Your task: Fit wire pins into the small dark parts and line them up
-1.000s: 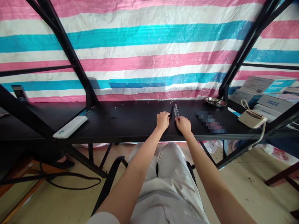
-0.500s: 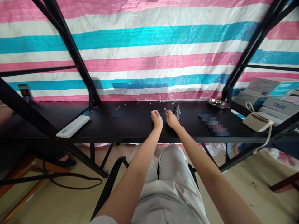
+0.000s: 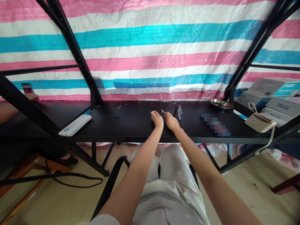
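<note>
Both my hands rest on the black table, close together near its middle. My right hand pinches a small clear tube that points up and left. My left hand is closed in a pinch beside it; what it grips is too small to make out. Just right of my hands stands a small rack of clear vials with a dark strip beside it.
A white power bank lies at the table's left. A metal dish, a blurred patch, a white device with a cord and stacked boxes are at the right. Another person's hand with a phone is far left.
My hands left the vial rack and moved left; the right hand has lifted a small tube from it and both hands have come together in a pinch.
</note>
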A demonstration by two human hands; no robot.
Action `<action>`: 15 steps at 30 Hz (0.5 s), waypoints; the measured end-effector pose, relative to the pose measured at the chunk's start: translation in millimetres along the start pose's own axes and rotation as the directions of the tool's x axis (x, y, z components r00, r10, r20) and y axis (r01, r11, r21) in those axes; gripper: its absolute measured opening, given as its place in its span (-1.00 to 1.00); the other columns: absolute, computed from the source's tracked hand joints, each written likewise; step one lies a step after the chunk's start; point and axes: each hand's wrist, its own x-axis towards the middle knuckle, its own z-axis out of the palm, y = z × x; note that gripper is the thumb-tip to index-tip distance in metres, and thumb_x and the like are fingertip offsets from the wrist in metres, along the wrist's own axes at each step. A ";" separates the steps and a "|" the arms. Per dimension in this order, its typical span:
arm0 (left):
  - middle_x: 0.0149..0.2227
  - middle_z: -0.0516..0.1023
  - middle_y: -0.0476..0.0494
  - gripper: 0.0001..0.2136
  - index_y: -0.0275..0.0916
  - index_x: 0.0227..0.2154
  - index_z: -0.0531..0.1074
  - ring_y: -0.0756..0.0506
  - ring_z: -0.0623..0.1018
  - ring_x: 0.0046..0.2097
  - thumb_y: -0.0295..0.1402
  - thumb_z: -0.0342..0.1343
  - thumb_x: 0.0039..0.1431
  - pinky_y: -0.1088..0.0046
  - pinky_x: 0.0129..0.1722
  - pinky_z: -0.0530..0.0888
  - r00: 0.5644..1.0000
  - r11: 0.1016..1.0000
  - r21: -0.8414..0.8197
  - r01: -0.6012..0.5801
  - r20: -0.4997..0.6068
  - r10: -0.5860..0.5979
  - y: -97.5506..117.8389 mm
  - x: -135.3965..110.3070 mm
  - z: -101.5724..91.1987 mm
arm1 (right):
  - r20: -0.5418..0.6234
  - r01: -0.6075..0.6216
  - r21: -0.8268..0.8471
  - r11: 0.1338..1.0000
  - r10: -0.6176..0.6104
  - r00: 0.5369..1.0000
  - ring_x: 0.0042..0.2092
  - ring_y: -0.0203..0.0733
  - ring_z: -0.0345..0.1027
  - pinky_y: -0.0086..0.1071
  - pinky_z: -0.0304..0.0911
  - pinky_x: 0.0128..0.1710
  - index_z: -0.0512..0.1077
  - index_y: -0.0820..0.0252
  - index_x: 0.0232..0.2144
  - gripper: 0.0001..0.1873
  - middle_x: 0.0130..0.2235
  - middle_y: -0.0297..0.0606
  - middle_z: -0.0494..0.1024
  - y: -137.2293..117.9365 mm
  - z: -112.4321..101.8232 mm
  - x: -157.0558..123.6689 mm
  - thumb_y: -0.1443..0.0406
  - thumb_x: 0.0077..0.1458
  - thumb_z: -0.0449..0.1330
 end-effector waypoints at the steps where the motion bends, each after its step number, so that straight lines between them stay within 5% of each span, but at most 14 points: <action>1: -0.28 0.34 -0.13 -0.92 -0.19 -0.33 0.16 -0.07 0.39 -0.17 -0.44 -0.22 0.21 0.37 -0.11 0.31 1.000 1.000 -0.002 -0.002 0.005 0.002 -0.7 0.1 -0.1 | 0.002 0.002 -0.007 1.000 -0.002 1.000 -0.28 -0.15 0.39 -0.37 0.18 -0.40 0.26 0.22 -0.06 -0.64 -0.05 -0.08 0.40 0.1 0.4 -0.1 0.27 0.25 -0.23; 15: -0.17 0.42 -0.17 -0.69 -0.21 0.02 0.21 -0.06 0.43 -0.08 -0.40 -0.21 0.23 0.40 -0.06 0.34 0.983 0.992 -0.038 -0.120 0.133 0.124 5.6 -3.7 -3.2 | 0.003 0.010 -0.041 0.999 -0.010 1.000 -0.33 -0.19 0.38 -0.40 0.15 -0.42 0.28 0.23 -0.08 -0.67 -0.12 -0.07 0.42 0.8 -0.3 -2.0 0.32 0.23 -0.20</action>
